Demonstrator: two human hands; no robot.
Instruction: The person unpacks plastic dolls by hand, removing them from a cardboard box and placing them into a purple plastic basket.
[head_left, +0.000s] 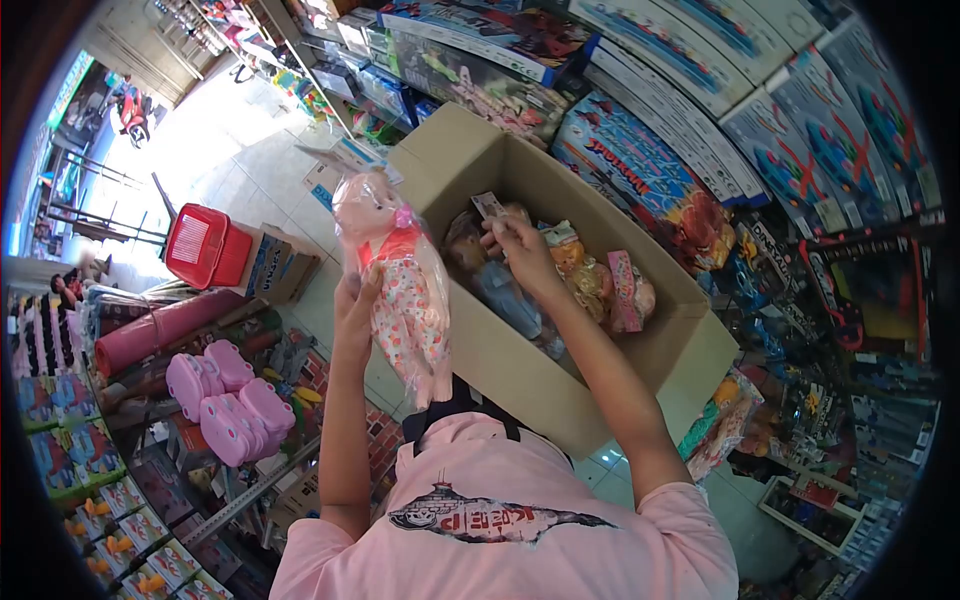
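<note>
My left hand (360, 312) is closed around a doll (408, 290) in clear plastic wrapping, dressed in a white outfit with small red-orange prints and a coral top. The doll is held upright beside a large open cardboard box (425, 152). Inside the box is my right hand (522, 248), its fingers apart and slightly bent, close to a small printed card (487, 205). Below its fingers lies a doll in blue (508, 295). Farther right in the box are a doll in yellow (585, 280) and a narrow pink package (626, 290), all partly covered by plastic.
Stacked boxed toys (640, 150) line the wall behind and right of the box. A red plastic basket (208, 245) stands on a carton (280, 265) at left. Pink cases (235, 405) and a pink roll (165, 332) lie nearer. Tiled floor (275, 170) leads to a bright doorway.
</note>
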